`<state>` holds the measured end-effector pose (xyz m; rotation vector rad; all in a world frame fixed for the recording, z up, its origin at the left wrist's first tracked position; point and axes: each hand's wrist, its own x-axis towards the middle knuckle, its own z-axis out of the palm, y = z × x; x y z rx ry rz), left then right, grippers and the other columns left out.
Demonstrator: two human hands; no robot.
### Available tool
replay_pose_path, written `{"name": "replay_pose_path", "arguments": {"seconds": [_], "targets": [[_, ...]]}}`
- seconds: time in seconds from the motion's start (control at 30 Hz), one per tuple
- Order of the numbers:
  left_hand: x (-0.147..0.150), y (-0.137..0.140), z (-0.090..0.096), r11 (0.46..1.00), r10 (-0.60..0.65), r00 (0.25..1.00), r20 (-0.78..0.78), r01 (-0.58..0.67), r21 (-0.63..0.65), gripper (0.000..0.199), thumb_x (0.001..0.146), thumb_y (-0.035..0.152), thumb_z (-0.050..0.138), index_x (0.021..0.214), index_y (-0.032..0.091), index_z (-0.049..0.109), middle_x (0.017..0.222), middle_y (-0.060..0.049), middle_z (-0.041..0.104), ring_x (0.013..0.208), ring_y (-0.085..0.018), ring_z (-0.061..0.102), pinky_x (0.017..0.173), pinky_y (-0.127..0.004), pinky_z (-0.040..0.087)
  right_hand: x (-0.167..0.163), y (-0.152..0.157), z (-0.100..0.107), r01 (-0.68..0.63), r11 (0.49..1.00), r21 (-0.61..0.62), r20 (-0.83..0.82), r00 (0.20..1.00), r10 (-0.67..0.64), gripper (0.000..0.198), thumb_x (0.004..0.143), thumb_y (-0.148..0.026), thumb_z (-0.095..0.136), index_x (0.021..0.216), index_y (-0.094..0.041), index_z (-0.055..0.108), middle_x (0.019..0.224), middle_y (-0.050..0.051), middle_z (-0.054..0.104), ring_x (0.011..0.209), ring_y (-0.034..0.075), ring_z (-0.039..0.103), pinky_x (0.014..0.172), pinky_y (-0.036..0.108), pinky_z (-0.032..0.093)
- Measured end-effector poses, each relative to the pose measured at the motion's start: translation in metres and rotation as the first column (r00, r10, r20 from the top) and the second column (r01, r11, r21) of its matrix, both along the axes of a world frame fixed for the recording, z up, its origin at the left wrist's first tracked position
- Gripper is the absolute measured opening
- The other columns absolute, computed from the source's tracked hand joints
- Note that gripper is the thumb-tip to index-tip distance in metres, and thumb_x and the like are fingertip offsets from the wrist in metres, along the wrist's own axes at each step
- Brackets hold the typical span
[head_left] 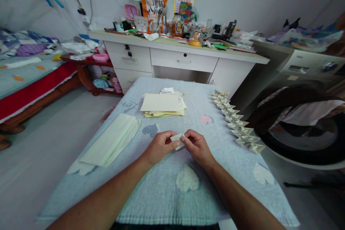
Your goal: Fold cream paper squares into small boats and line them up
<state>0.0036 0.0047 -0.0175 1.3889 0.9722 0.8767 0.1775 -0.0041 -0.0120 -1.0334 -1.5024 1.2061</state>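
A small folded piece of off-white paper is pinched between my two hands above the middle of the cloth-covered table. My left hand grips its left side, thumb in front and fingers behind. On the right edge, my right hand presses it between thumb and curled fingers, which partly hide it. Beyond the hands lies a stack of cream and yellow paper sheets. To the left rests a pile of long pale green paper. Along the right side runs a row of folded paper boats.
A light blue cloth with heart shapes covers the table. Behind it stands a white desk crowded with jars, a snack bag and a pink clock. A washing machine with its door open is at right, a bed at left.
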Motion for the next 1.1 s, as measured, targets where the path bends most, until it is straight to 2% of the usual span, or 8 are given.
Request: {"name": "replay_pose_path", "arguments": {"seconds": [0.23,0.4,0.63,0.77,0.93,1.0,1.1], "targets": [[-0.0005,-0.0021,0.0008,0.991,0.064,0.986,-0.151,-0.046,0.124,0.021,0.077,0.034,0.063,0.082,0.014,0.066,0.062,0.003,0.054,0.057,-0.01,0.047,0.053,-0.02,0.033,0.0023,-0.0025,0.0025,-0.059,0.998,-0.027,-0.046,0.997,0.058,0.025,0.082,-0.043,0.061,0.078,-0.018,0.054,0.065,-0.003,0.048,0.059,0.01,0.042,0.056,0.022,0.034],[-0.0007,-0.0032,0.0037,0.987,0.058,0.974,-0.219,-0.024,0.158,0.018,0.077,0.031,0.062,0.079,0.014,0.066,0.061,0.003,0.052,0.056,-0.01,0.046,0.053,-0.02,0.032,0.0043,-0.0044,0.0072,-0.044,0.999,0.02,0.059,0.997,0.042,0.026,0.087,-0.041,0.054,0.077,-0.018,0.058,0.063,-0.003,0.046,0.059,0.011,0.041,0.057,0.022,0.033],[0.0008,-0.0029,0.0019,0.988,0.03,0.984,-0.178,-0.003,0.152,0.023,0.078,0.035,0.062,0.086,0.013,0.064,0.066,0.003,0.053,0.059,-0.01,0.046,0.054,-0.02,0.033,0.0044,-0.0015,0.0012,0.027,0.992,0.121,0.099,0.994,-0.039,0.024,0.086,-0.039,0.057,0.075,-0.018,0.059,0.067,-0.001,0.05,0.063,0.012,0.045,0.06,0.023,0.035],[0.0017,-0.0029,0.0008,0.988,0.019,0.981,-0.191,0.01,0.151,0.026,0.08,0.039,0.061,0.082,0.013,0.065,0.065,0.002,0.053,0.059,-0.011,0.045,0.054,-0.021,0.032,0.0053,-0.0017,0.0005,0.055,0.993,0.108,0.061,0.996,-0.062,0.025,0.086,-0.04,0.057,0.075,-0.018,0.057,0.066,-0.002,0.049,0.062,0.011,0.044,0.059,0.023,0.035],[0.002,-0.0037,0.0014,0.982,0.051,0.969,-0.243,-0.004,0.19,0.025,0.079,0.037,0.06,0.073,0.014,0.065,0.06,0.003,0.051,0.057,-0.01,0.043,0.054,-0.021,0.031,0.0055,-0.0041,0.0034,0.003,0.998,0.064,-0.015,1.0,-0.002,0.023,0.084,-0.041,0.06,0.084,-0.019,0.057,0.072,-0.001,0.051,0.064,0.012,0.046,0.06,0.023,0.037],[0.0027,-0.0047,0.0035,0.978,0.072,0.963,-0.259,-0.017,0.208,0.024,0.079,0.037,0.061,0.071,0.014,0.064,0.059,0.004,0.05,0.057,-0.01,0.043,0.053,-0.021,0.03,0.0057,-0.0043,0.0046,-0.013,0.996,0.088,0.023,1.0,0.011,0.022,0.085,-0.041,0.06,0.088,-0.019,0.06,0.075,0.001,0.053,0.068,0.013,0.048,0.062,0.024,0.038],[0.0037,-0.0061,0.0074,0.97,0.097,0.952,-0.291,-0.025,0.241,0.024,0.078,0.035,0.061,0.066,0.015,0.062,0.057,0.004,0.048,0.056,-0.01,0.042,0.053,-0.021,0.028,0.0057,-0.0033,0.006,-0.008,0.986,0.169,0.124,0.992,-0.013,0.022,0.087,-0.039,0.057,0.082,-0.019,0.064,0.074,0.001,0.053,0.07,0.014,0.049,0.065,0.025,0.038]]}}
